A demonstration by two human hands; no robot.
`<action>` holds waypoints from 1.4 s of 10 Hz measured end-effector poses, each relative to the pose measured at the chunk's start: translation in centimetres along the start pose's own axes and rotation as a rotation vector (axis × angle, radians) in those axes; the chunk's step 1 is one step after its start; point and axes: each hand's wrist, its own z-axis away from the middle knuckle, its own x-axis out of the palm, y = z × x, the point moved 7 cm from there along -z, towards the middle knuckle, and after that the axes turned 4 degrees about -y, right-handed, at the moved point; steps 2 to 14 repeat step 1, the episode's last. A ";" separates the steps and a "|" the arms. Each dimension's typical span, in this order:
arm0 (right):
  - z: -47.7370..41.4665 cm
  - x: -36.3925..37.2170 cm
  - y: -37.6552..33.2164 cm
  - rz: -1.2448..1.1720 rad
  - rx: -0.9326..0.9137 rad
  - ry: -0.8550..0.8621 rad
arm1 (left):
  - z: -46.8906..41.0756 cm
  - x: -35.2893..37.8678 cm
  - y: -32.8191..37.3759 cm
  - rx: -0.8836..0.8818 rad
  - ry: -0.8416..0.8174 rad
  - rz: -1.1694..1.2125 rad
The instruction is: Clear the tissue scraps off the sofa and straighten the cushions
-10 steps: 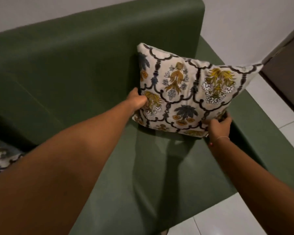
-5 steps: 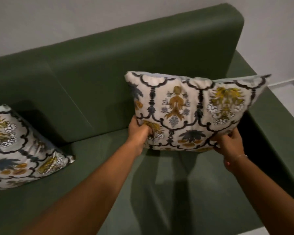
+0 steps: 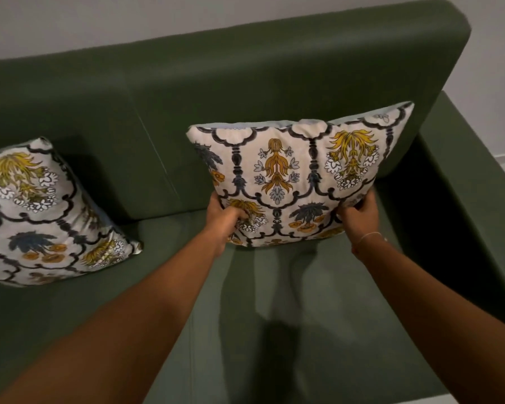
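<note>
A cream cushion with a yellow, blue and black floral print (image 3: 298, 176) stands upright on the green sofa (image 3: 274, 83), leaning against the backrest near the right armrest. My left hand (image 3: 223, 218) grips its lower left edge. My right hand (image 3: 360, 214), with a thin bracelet on the wrist, grips its lower right edge. A second cushion of the same print (image 3: 38, 217) lies tilted on the seat at the far left, against the backrest. No tissue scraps show on the visible seat.
The sofa's right armrest (image 3: 478, 182) rises just right of the held cushion. A pale wall (image 3: 99, 21) runs behind the backrest. The green seat (image 3: 274, 330) stretches between my forearms toward the front edge.
The cushion has gone from tilted to upright and level against the backrest. The view has swung left, bringing the second cushion fully into sight. Both hands keep their grip.
</note>
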 end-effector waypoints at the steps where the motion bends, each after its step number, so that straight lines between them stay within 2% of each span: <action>1: 1.2 -0.8 0.1 0.095 0.024 0.077 | 0.8 -1.2 -0.7 0.021 0.018 -0.098; 14: 1.2 -0.8 0.1 0.095 0.024 0.077 | 0.8 -1.2 -0.7 0.021 0.018 -0.098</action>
